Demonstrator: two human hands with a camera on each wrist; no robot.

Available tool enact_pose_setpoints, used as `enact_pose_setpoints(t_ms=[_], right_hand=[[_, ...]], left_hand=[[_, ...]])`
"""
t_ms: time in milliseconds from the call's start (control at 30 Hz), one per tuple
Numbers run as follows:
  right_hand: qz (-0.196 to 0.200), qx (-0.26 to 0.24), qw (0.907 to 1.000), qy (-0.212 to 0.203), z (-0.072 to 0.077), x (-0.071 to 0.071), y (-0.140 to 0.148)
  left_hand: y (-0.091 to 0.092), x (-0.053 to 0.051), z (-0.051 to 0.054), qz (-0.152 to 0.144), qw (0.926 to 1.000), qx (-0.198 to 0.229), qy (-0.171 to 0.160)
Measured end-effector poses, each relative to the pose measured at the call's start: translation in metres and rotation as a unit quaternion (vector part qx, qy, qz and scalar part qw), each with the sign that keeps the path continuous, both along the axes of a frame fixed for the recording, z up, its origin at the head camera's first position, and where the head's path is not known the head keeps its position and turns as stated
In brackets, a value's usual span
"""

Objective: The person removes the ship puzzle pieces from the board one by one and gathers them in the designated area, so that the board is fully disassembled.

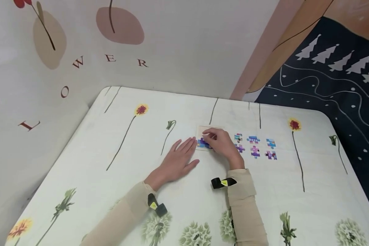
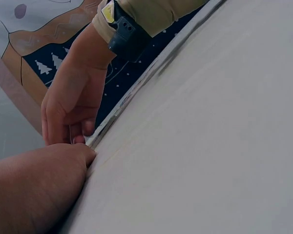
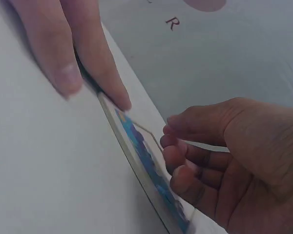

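Observation:
A small puzzle board (image 1: pixel 205 128) with a pale frame lies on the table, with joined blue and purple puzzle pieces (image 1: pixel 204 143) along its near side. My left hand (image 1: pixel 178 160) rests palm down at the board's left, fingers spread and a fingertip against its edge. Over the board hovers my right hand (image 1: pixel 222 143), partly covering it. In the right wrist view, the right hand (image 3: pixel 224 156) has loosely bent fingers, thumb tip close to the index fingertip, and no piece shows between them. The left wrist view hides the board behind the left hand (image 2: pixel 39 185).
Right of the board lie several loose puzzle pieces in two rows, among them a blue piece (image 1: pixel 271 143) and a pink-purple piece (image 1: pixel 255 151). The white tablecloth (image 1: pixel 326 177) carries printed flowers. A printed wall covering (image 1: pixel 184 51) rises behind the table.

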State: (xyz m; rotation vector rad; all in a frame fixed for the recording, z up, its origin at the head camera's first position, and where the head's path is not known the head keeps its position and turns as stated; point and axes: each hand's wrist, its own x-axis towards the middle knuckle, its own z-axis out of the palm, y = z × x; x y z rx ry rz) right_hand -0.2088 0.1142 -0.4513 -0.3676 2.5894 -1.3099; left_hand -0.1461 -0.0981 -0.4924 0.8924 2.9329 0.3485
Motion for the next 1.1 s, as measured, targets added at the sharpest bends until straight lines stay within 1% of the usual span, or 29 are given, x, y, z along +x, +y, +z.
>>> enact_pose_setpoints(t_ms=[133, 267, 467, 800, 900, 1033, 1100], right_hand=[[0.006, 0.009, 0.9999, -0.007, -0.005, 0.002, -0.003], [0.003, 0.011, 0.9999, -0.012, -0.006, 0.004, -0.002], [0.017, 0.013, 0.9997, 0.007, -0.01, 0.003, -0.002], [0.007, 0.011, 0.9999, 0.006, -0.011, 0.002, -0.002], [0.007, -0.008, 0.9999, 0.004, -0.012, 0.001, 0.0], [0.005, -0.038, 0.9993, -0.002, -0.013, 0.0, 0.001], [0.004, -0.043, 0.9991, -0.005, -0.013, 0.0, 0.002]], left_hand=[[0.001, 0.0, 0.0, -0.003, 1.0, -0.004, -0.007], [0.0, 0.001, 0.0, -0.001, 1.0, -0.005, -0.003], [-0.001, 0.001, -0.001, 0.0, 1.0, 0.005, 0.003], [0.0, 0.001, 0.0, -0.001, 1.0, 0.001, 0.004], [0.0, 0.0, 0.001, -0.002, 1.0, 0.001, 0.004], [0.001, -0.001, 0.001, 0.001, 1.0, 0.0, -0.006], [0.001, -0.001, 0.001, 0.002, 1.0, 0.001, -0.007]])
